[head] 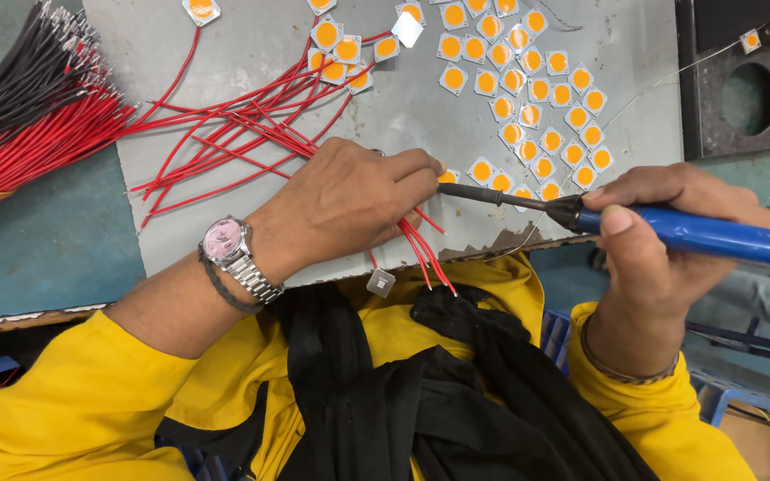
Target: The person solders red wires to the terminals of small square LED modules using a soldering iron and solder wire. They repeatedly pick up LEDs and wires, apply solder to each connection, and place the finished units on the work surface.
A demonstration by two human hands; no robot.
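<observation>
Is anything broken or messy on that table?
Yes. The grey board is chipped and ragged along its near edge, just under the soldering iron in the right hand. One small square chip lies apart at that edge, below the left hand. Loose red wires sprawl criss-cross.

A grey sheet (251, 80) covers a teal worktable (37, 249). At two o'clock sits a dark plate (741, 98) with a round hole.

Bright, even light from above; soft shadows under hands. Sharp centre, slight wide-angle bend at edges, mild glare on grey sheet (251, 53).
</observation>
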